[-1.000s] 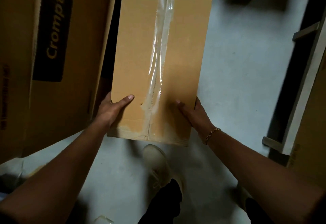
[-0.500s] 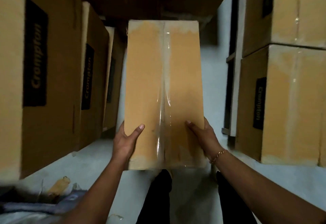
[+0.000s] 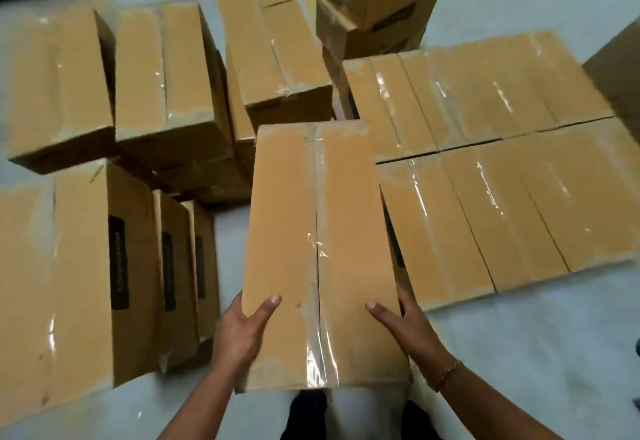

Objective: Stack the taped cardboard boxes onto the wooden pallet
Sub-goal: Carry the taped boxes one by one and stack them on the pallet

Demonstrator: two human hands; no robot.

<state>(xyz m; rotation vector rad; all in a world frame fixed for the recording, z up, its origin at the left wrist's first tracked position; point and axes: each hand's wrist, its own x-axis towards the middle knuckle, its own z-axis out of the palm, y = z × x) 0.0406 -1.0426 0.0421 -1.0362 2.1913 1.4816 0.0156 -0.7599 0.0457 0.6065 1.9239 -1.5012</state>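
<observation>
Currently taped box point(image 3: 318, 231) is held lengthwise at centre, above grey floor point(image 3: 519, 353). Left grip point(image 3: 242, 339) clasps its near left edge, thumb on top; right grip point(image 3: 408, 332) clasps the near right edge. Flat layer of boxes point(image 3: 502, 162) lies just to its right.

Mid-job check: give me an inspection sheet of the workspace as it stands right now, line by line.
Surface: grey floor, showing between the boxes.
Job's things: carried box, taped along its seam, held above the floor; flat layer of boxes packed edge to edge at right; pallet not visible.
Clutter: loose boxes standing at left; small stack at the far end.
Hands: left hand and right hand grip the carried box's near corners, thumbs on top.
Cables: nothing seen.
Surroundings: bracelet on the right wrist; dark area far left, unclear.
</observation>
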